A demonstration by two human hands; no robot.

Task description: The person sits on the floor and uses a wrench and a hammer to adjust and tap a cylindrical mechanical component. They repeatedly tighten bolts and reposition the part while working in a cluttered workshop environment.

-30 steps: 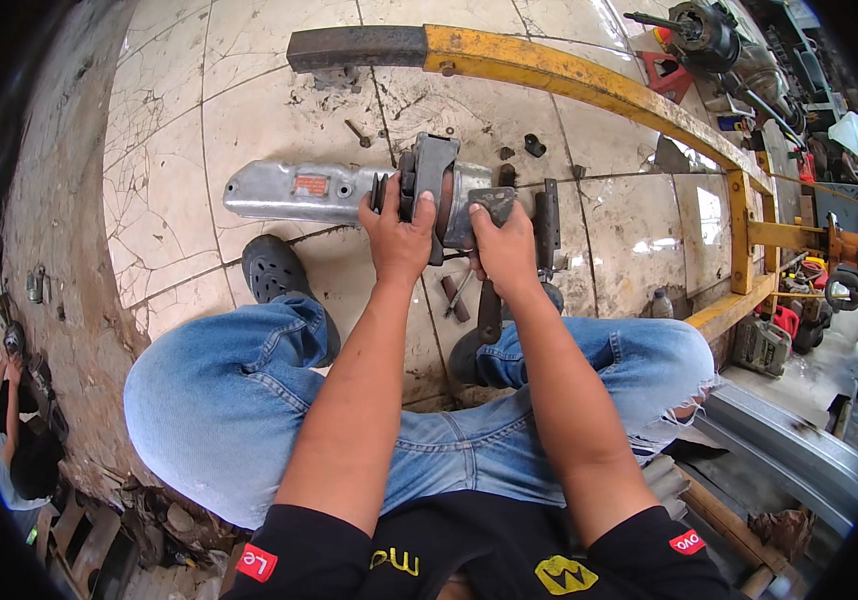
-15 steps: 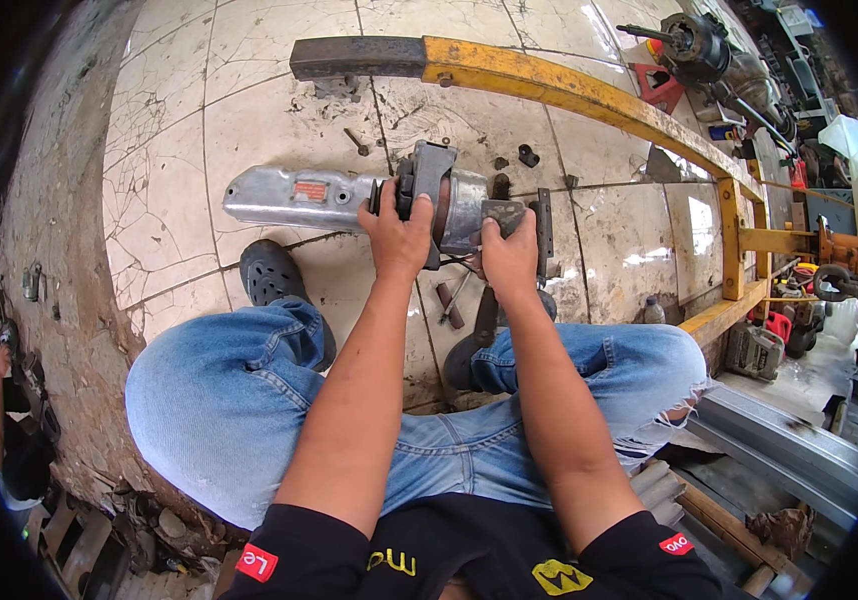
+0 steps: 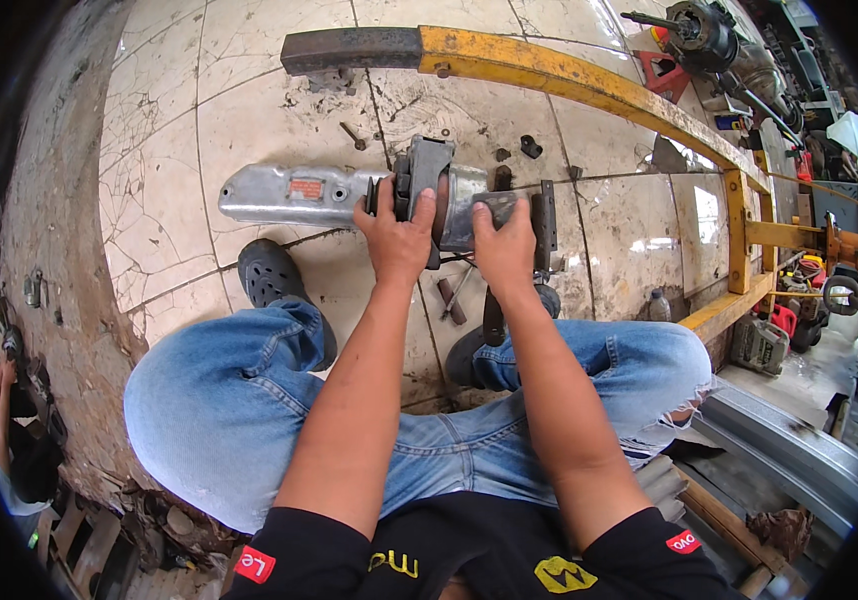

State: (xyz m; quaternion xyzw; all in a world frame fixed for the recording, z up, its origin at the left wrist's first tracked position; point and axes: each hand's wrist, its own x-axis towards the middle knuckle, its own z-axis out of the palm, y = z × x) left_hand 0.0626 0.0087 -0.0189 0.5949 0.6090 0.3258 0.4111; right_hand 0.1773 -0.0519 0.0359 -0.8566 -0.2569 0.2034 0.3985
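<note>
In front of me is a grey metal and black device (image 3: 431, 158) with a brown band, which looks like a belt sander. My left hand (image 3: 399, 230) is closed round its black ribbed left part. A dark grey, flat-faced block (image 3: 496, 208) sits at its right end, gripped by my right hand (image 3: 507, 245) with the thumb on top. I cannot tell whether block and device are joined. Behind my left hand, a long silver metal cover (image 3: 284, 195) with a red label extends leftward on the tiles. The fingers' undersides are hidden.
A yellow steel frame (image 3: 559, 80) with a dark end spans the far side. A bolt (image 3: 353, 136) and a small black part (image 3: 530, 147) lie on the tiled floor. A dark bar (image 3: 546, 222) is beside my right hand. Machine parts (image 3: 699, 35) crowd the far right.
My right hand and the block have shifted very slightly. Both hands keep their grip, and the view has moved a little.
</note>
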